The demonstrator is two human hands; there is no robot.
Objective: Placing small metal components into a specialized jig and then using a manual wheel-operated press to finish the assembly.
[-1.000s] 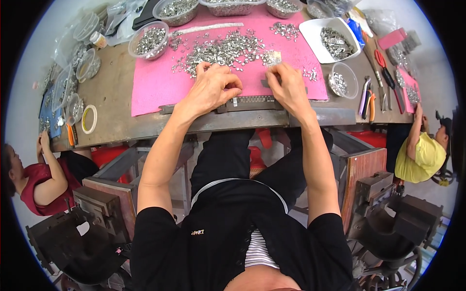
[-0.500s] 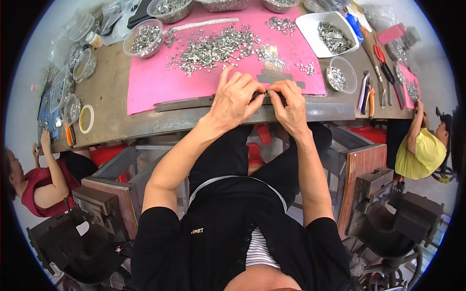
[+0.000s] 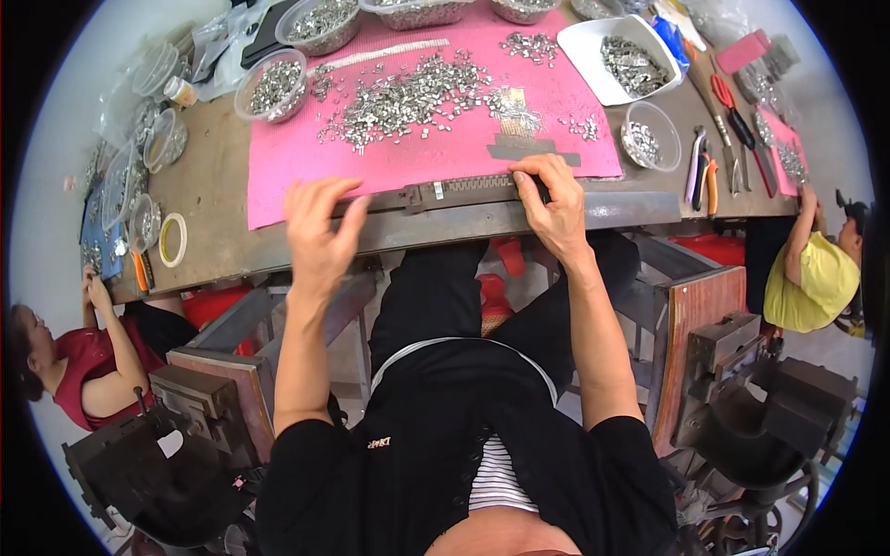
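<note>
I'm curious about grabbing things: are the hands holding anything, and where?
The left hand looks empty. The right hand is at the right end of the dark toothed bar, but whether it grips anything there cannot be told.

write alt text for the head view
A person's right hand is at a dark, toothed metal bar along the near edge of a pink mat; the left hand is open, nearer the mat's left side. Beyond them lies a pile of small silvery pieces, with a white tray to the right.
</note>
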